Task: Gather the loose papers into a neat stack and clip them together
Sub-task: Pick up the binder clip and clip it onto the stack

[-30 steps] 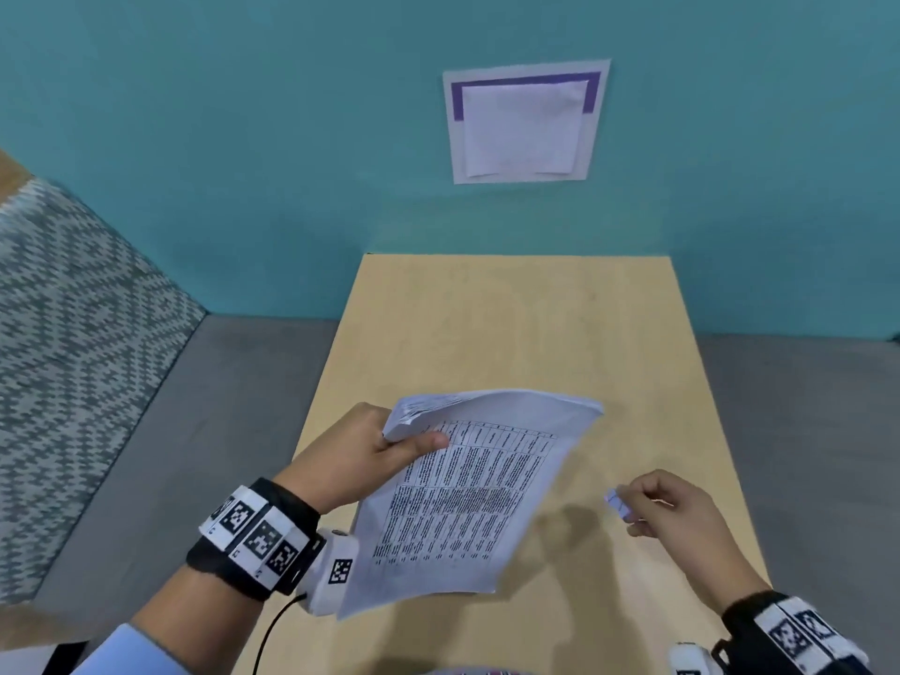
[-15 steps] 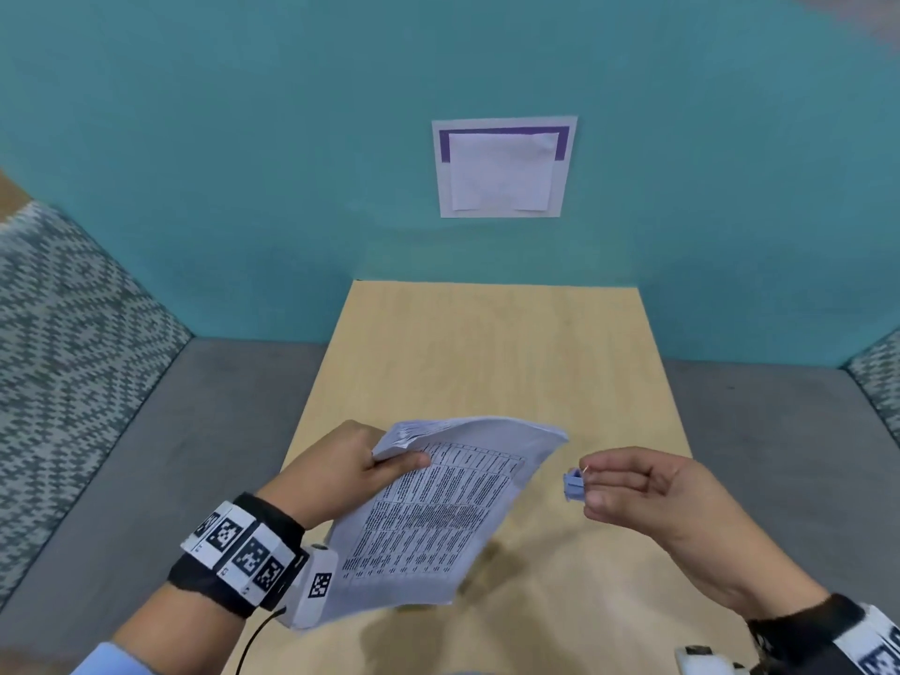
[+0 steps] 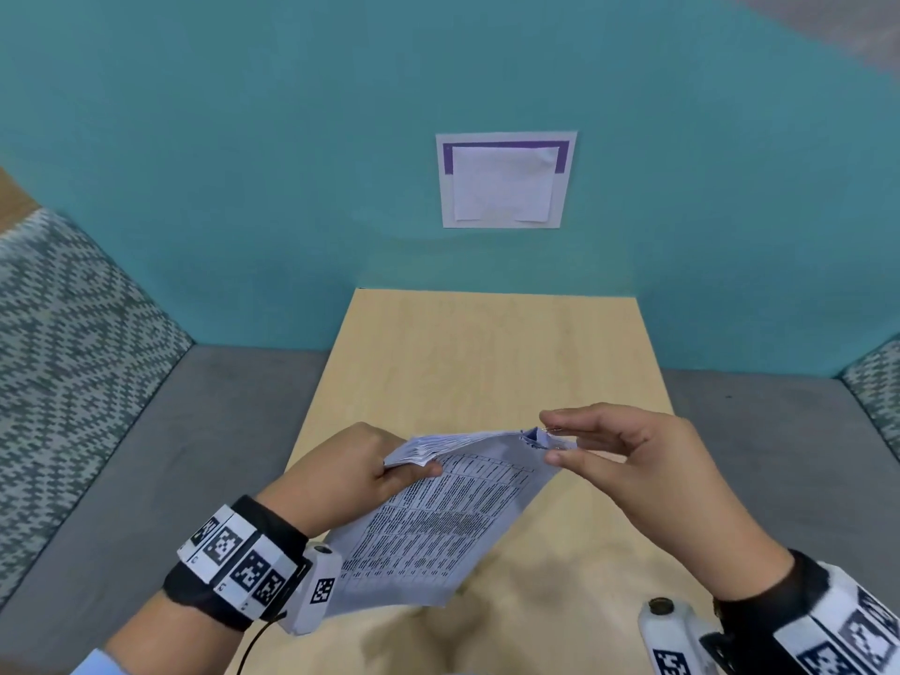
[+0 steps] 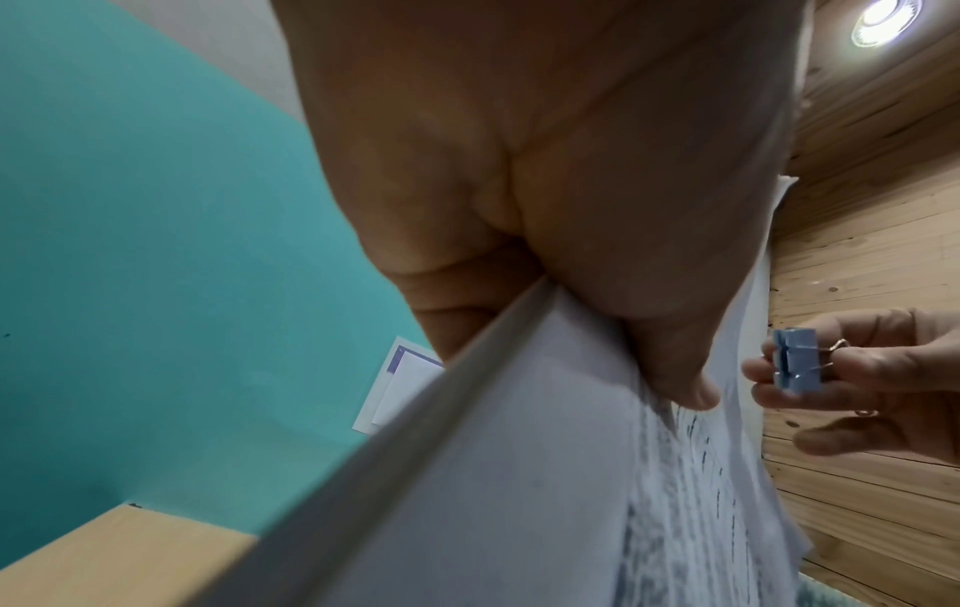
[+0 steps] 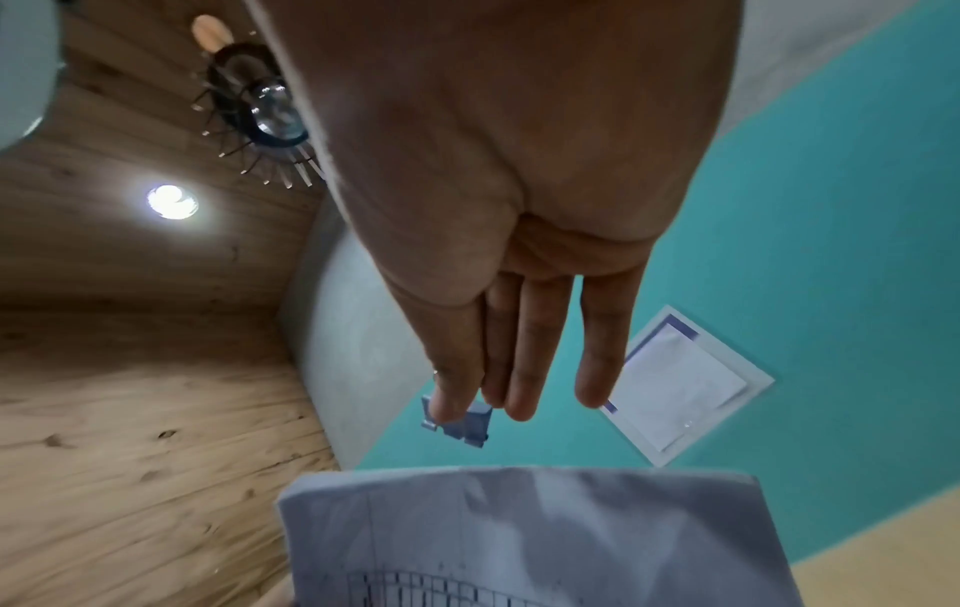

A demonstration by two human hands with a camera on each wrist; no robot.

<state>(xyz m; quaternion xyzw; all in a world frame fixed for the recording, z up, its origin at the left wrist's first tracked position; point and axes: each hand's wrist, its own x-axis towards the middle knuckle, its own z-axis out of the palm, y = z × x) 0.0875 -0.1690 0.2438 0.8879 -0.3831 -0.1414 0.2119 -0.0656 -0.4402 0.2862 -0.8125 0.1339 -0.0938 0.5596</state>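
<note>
A stack of printed papers (image 3: 438,518) hangs tilted above the wooden table (image 3: 487,362). My left hand (image 3: 360,472) grips the stack at its upper left corner, thumb on top. The stack's edge (image 4: 519,472) fills the left wrist view. My right hand (image 3: 613,455) pinches a small blue binder clip (image 3: 533,437) between thumb and fingers, right at the stack's top right corner. The clip (image 4: 795,359) shows its wire handles squeezed in the left wrist view. In the right wrist view the clip (image 5: 460,427) sits just above the papers (image 5: 545,538).
A teal wall stands behind the table, with a white sheet in a purple-edged frame (image 3: 504,180) fixed to it. Grey floor (image 3: 146,455) flanks the table on both sides. Patterned panels (image 3: 63,333) rise at the far left and right.
My right hand has carried the blue clip leftward from the table's right side up to the stack's top right corner. The left hand keeps its grip on the papers.
</note>
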